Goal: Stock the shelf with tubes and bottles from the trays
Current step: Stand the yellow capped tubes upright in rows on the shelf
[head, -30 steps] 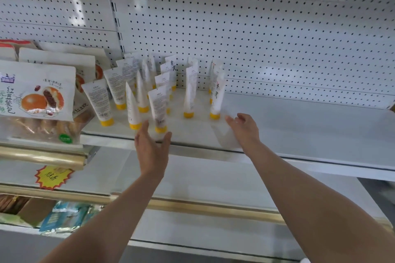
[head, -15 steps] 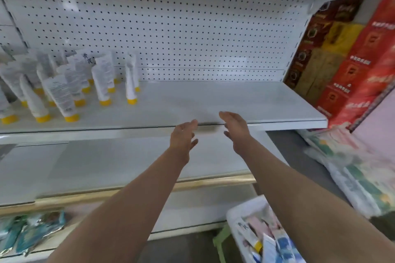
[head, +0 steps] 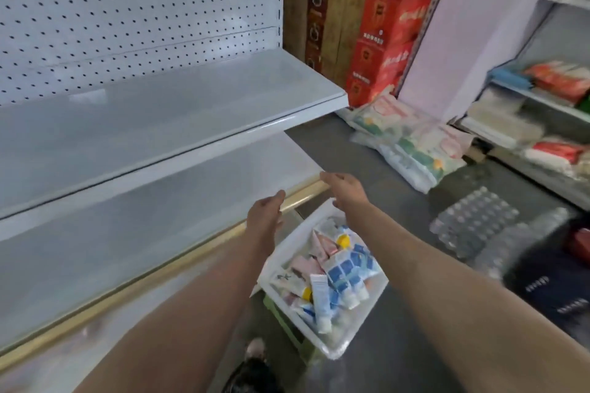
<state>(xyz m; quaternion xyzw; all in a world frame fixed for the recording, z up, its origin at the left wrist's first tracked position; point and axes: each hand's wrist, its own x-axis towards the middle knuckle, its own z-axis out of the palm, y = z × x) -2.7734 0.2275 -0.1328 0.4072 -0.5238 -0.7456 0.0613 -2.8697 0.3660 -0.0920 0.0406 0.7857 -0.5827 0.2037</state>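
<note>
My left hand (head: 266, 215) and right hand (head: 346, 191) hang empty, fingers loose, over the white plastic tray (head: 346, 344) of mixed squeeze tubes (head: 338, 268) at five o'clock. The white metal shelf (head: 153, 124) at ten o'clock shows bare here, so I judge plenty remains.

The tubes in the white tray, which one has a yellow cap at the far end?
The pale tube at the far end of the white tray, nearest the right hand. Its round yellow cap shows clearly; the blue-and-white tubes beside it have white caps.
</note>
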